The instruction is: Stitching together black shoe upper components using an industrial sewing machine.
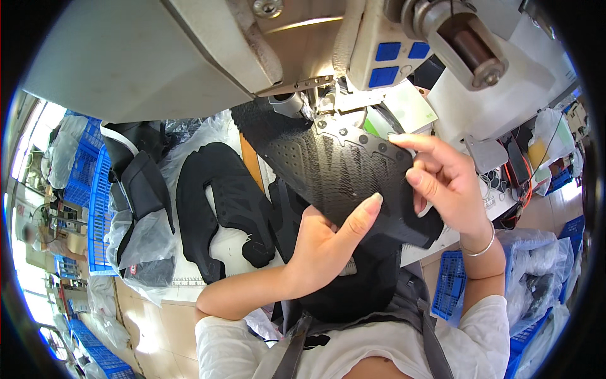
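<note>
A black shoe upper (pixel 344 167) with a textured pattern and a row of eyelets along one edge lies under the head of a sewing machine (pixel 322 104). Its eyelet edge is close to the needle area, whose exact contact point is too small to make out. My left hand (pixel 325 249) grips the near side of the upper, thumb on top and fingers hidden beneath. With thumb and fingertips, my right hand (pixel 448 183) holds the right end by the eyelet edge. More black fabric (pixel 353 284) hangs below, over my lap.
Another black shoe upper (pixel 196 196) rests flat on the white table, left of my work. Beyond it, a blue crate (pixel 100 215) stands beside black pieces and clear plastic. A brown thread spool (pixel 464 41) is at upper right. Another blue crate (pixel 449 284) sits low on the right.
</note>
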`<state>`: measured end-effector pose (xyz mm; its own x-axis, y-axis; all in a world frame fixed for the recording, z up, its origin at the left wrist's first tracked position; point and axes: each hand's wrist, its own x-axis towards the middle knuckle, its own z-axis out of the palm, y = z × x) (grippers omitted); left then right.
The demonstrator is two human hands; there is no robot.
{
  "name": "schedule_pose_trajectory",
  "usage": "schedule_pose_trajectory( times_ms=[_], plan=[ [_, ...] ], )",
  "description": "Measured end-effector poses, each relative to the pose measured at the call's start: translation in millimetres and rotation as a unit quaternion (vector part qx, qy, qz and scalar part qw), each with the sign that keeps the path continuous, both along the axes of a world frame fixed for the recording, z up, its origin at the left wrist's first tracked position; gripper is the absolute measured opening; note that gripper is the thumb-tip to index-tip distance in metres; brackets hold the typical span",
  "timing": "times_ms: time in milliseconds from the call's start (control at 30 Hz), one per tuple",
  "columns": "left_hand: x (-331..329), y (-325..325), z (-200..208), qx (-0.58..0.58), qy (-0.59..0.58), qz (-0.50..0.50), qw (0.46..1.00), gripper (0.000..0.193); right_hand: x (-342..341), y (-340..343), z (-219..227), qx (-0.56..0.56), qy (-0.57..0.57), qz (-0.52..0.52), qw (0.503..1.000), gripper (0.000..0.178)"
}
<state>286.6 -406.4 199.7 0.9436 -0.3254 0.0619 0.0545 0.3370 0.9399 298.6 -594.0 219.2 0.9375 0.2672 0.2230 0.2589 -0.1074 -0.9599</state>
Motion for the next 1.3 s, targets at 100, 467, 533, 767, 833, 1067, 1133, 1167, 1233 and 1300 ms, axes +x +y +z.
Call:
schedule_pose_trajectory(
  times_ms=[100, 467, 533, 767, 833, 1067, 1133, 1167, 1233, 1300],
  plan=[
    [-7.0, -0.3, 2.5, -0.002, 0.011, 0.031, 0.999, 0.017, -15.3, 5.7, 4.6, -0.044, -0.005, -0.011, 0.999, 0.036],
    [4.3, 51.6, 11.7, 0.01, 0.091, 0.002, 0.996, 0.022, 8.5, -14.9, -35.5, 0.168, 0.083, -0.013, 0.982, 0.038],
    [4.0, 60.6, 13.4, 0.027, 0.092, 0.004, 0.995, 0.023, 5.1, -12.9, -41.3, 0.195, 0.133, 0.044, 0.971, 0.04],
    [-1.4, 62.3, 8.1, 0.089, 0.013, 0.134, 0.987, 0.022, -22.4, 2.2, -28.5, 0.256, 0.08, -0.092, 0.959, 0.029],
    [0.6, 58.8, 8.5, 0.106, -0.05, 0.149, 0.982, 0.022, -25.6, -1.8, -25.4, 0.24, 0.083, -0.101, 0.962, 0.027],
    [10.0, 58.9, 12.6, 0.115, -0.044, 0.158, 0.98, 0.023, -17.1, 5.5, -19.8, 0.267, 0.081, -0.13, 0.951, 0.025],
    [15.7, 58.6, 12.5, 0.122, -0.043, 0.166, 0.978, 0.023, -12.2, 3.0, -20.7, 0.26, 0.085, -0.097, 0.957, 0.028],
    [18.5, 58.2, 12.4, 0.121, -0.043, 0.165, 0.978, 0.023, -9.3, 3.9, -21.3, 0.26, 0.085, -0.098, 0.957, 0.028],
    [22.9, 58.1, 13.6, 0.125, -0.045, 0.174, 0.976, 0.023, -2.5, 7.2, -22.3, 0.264, 0.073, -0.115, 0.955, 0.03],
    [26.9, 58.1, 15.3, 0.125, -0.049, 0.175, 0.975, 0.023, 3.0, 4.8, -21.9, 0.263, 0.078, -0.105, 0.956, 0.03]
  ],
)
